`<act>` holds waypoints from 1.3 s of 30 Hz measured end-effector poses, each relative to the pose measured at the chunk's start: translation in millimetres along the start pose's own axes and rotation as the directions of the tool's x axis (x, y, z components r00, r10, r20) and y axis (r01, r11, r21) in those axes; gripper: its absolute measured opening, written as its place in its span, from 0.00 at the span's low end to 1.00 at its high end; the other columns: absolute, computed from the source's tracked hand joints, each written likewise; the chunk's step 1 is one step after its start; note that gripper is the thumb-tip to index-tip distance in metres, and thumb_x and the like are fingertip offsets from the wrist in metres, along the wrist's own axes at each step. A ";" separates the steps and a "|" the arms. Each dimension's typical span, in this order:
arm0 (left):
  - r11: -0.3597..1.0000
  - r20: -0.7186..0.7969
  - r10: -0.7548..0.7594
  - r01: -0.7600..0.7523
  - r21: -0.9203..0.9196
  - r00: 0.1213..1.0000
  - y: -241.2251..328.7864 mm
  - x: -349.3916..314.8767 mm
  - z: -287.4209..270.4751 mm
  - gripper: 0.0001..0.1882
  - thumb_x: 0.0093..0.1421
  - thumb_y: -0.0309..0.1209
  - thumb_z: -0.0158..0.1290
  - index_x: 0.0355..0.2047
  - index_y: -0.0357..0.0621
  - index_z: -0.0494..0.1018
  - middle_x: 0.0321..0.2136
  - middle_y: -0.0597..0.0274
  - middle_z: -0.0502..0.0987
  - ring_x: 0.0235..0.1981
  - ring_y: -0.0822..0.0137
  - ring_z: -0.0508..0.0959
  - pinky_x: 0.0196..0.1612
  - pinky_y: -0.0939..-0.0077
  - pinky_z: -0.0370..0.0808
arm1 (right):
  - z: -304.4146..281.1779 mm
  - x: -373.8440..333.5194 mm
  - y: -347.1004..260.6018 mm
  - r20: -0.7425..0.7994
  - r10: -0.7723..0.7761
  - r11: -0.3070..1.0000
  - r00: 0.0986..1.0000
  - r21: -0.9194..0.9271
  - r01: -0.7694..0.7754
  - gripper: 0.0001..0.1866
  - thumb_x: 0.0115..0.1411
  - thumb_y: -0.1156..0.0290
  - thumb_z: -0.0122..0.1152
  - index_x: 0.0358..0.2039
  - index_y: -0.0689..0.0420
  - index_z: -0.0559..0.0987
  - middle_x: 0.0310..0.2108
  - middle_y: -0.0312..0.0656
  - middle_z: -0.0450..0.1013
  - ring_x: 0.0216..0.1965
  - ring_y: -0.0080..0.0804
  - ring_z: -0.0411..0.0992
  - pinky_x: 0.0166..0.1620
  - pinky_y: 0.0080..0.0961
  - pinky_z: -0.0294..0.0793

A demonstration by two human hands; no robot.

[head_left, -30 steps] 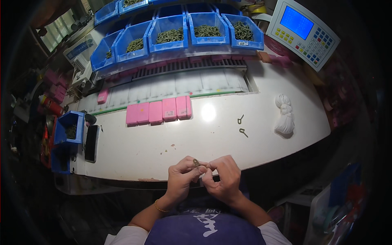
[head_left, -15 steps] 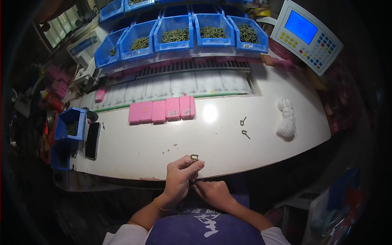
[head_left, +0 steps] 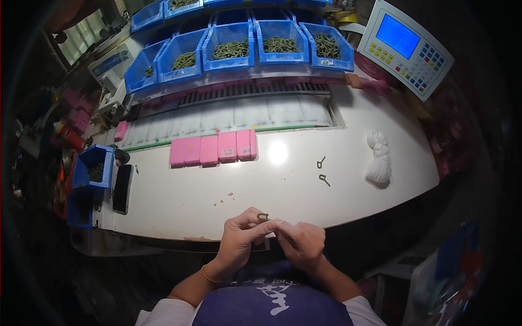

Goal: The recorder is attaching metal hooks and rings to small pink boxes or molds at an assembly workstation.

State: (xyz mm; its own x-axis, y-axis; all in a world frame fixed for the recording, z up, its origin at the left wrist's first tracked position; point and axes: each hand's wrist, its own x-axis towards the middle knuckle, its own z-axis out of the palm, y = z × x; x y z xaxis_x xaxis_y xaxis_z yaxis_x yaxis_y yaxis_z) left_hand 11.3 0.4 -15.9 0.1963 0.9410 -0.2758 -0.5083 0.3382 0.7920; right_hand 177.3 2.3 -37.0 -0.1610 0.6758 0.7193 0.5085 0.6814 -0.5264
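Observation:
My left hand (head_left: 239, 232) pinches a small olive-green looped piece (head_left: 262, 217) between thumb and fingers, just above the near edge of the white table. The loop sticks up past the fingertips; its lower end is hidden. My right hand (head_left: 303, 240) is closed, its fingertips against the left thumb and beside the piece. Whatever the right fingers grip is hidden. Farther off to the right, two similar olive-green looped pieces with straight stems, an upper one (head_left: 320, 162) and a lower one (head_left: 324, 180), lie on the table.
A row of pink blocks (head_left: 209, 150) lies mid-table. Blue bins (head_left: 228, 59) of green pieces stand behind. A phone (head_left: 123, 188) and smaller blue bins (head_left: 92, 165) sit at left. To the right are a white knotted bundle (head_left: 379, 157) and a keypad panel (head_left: 406, 48) with a blue screen.
My right hand has risen from below the table edge to meet my left hand at the looped piece. The left hand still holds the piece, slightly lower. The view has shifted slightly.

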 end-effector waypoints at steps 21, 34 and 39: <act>-0.463 0.462 0.422 -0.253 0.850 0.780 12.8 135.8 -22.2 0.41 0.54 0.50 0.60 0.59 0.32 0.63 0.59 0.39 0.65 0.60 0.45 0.65 0.65 0.49 0.54 | -26.2 -6.6 65.8 -0.059 0.185 0.942 0.981 -0.275 -0.194 0.15 0.54 0.85 0.55 0.43 0.62 0.79 0.35 0.45 0.75 0.37 0.42 0.68 0.43 0.36 0.68; 0.901 -0.052 0.160 -0.124 0.415 0.986 -12.5 62.8 2.2 0.33 0.55 0.35 0.66 0.57 0.39 0.64 0.43 0.59 0.73 0.42 0.72 0.75 0.45 0.77 0.76 | 17.9 -0.1 20.2 0.279 0.478 0.753 0.833 0.359 -0.552 0.31 0.65 0.66 0.58 0.65 0.63 0.61 0.51 0.55 0.72 0.50 0.37 0.73 0.52 0.29 0.73; 0.963 0.105 0.100 -0.123 0.241 0.989 8.7 47.5 0.0 0.31 0.58 0.28 0.62 0.60 0.37 0.63 0.51 0.58 0.72 0.49 0.70 0.74 0.49 0.76 0.74 | 6.8 7.8 17.2 0.286 0.556 0.594 0.780 0.520 -0.614 0.24 0.71 0.65 0.47 0.62 0.65 0.66 0.45 0.50 0.76 0.47 0.29 0.74 0.50 0.23 0.71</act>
State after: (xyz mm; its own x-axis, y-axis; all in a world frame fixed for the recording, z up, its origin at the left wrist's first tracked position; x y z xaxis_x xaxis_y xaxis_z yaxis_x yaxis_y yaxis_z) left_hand 16.2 48.0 -22.1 0.2316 0.9632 -0.1365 -0.3111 0.2062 0.9277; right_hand 179.0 21.3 -43.5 -0.0849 0.9866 0.1390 -0.0395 0.1361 -0.9899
